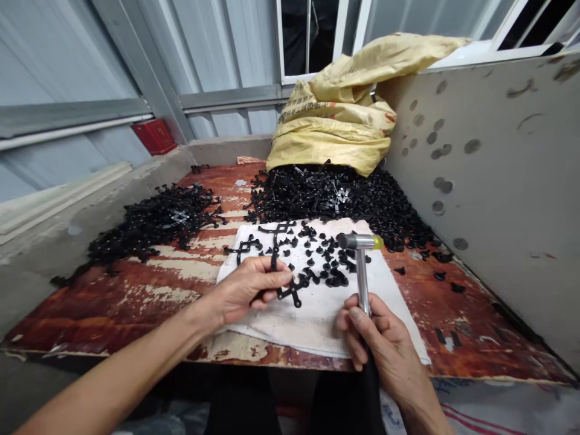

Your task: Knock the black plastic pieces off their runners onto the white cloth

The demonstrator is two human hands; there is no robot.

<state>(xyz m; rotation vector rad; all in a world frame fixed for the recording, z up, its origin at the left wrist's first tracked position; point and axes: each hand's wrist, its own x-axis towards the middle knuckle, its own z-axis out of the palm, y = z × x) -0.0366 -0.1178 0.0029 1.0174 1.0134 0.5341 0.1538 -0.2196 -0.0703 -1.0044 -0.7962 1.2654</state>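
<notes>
My left hand (254, 283) is closed on a black linked part (290, 292) with crossing arms and small round ends, held over the white cloth (272, 331). My right hand (378, 332) grips a small mallet (362, 266) by its handle, the head raised above the cloth. One face of the head is dark, the other yellow. Between the hands lie several loose black knob-like pieces (324, 260). Two more black linked parts rest at the cloth's back left, one of them a crossed bracket (247, 244). My left fingers partly hide the held part.
A large heap of black parts (308, 193) spills from a yellow sack (335, 127) at the back. Another pile of black linked parts (167, 217) lies on the left of the worn red table (181, 296). A pale spotted panel (489, 181) borders the right side.
</notes>
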